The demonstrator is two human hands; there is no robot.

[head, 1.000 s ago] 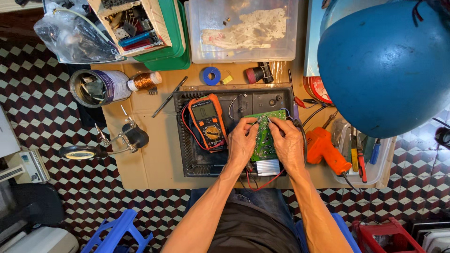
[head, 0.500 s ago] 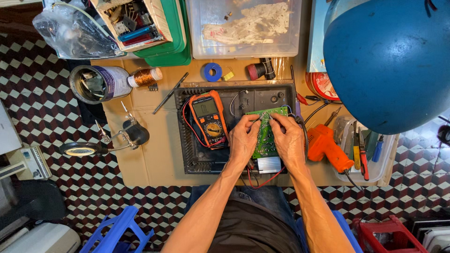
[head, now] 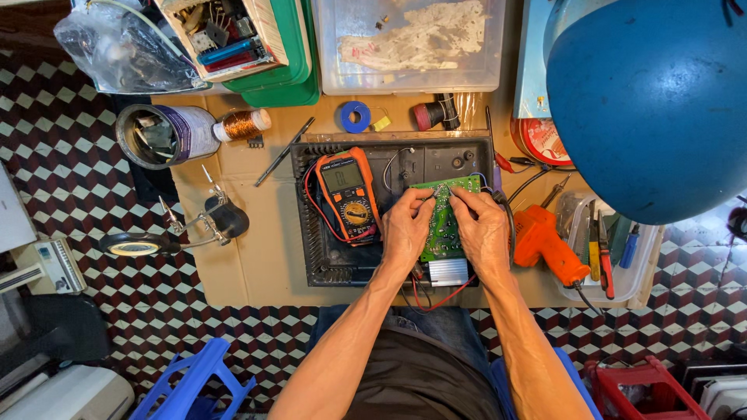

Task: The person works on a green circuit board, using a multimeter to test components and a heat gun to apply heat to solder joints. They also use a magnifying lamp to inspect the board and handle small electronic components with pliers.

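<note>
A green circuit board [head: 445, 224] lies on a black housing [head: 327, 257] on the cardboard-covered table. My left hand [head: 405, 229] grips the board's left edge, fingertips near its top corner. My right hand [head: 481, 233] holds the right edge the same way. An aluminium heat sink [head: 450, 271] sticks out below the board, with red wires trailing under my wrists. An orange multimeter [head: 352, 194] with red and black leads rests on the housing just left of my left hand.
An orange glue gun [head: 548, 243] lies right of my right hand, next to a tray of hand tools [head: 607, 249]. A blue lamp shade [head: 650, 101] overhangs the right. Behind: clear bin [head: 412, 43], tape roll [head: 355, 117], copper wire spool [head: 243, 124], tin [head: 159, 136], magnifier stand [head: 187, 229].
Both hands stay on the circuit board with only slight finger shifts. The view has drifted a little to the right.
</note>
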